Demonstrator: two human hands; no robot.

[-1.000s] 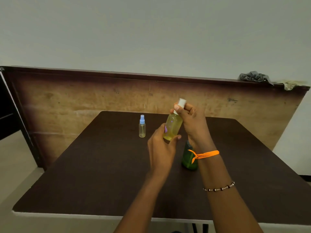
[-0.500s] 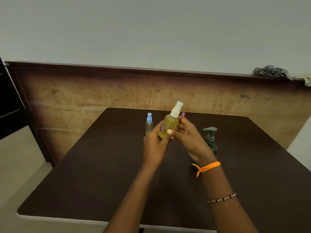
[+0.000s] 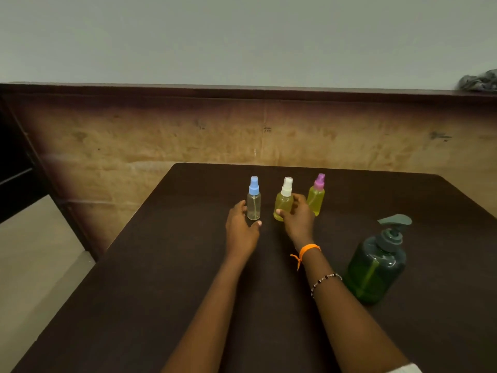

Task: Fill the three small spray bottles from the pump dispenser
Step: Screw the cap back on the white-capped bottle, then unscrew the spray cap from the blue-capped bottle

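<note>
White-capped bottle (image 3: pixel 284 202) stands upright in right hand (image 3: pixel 297 221).

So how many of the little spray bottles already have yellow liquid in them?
2. The white-capped bottle stands in the middle of the row, under the right hand; the pink-capped bottle is beside it, on the right. The blue-capped bottle looks empty.
</note>
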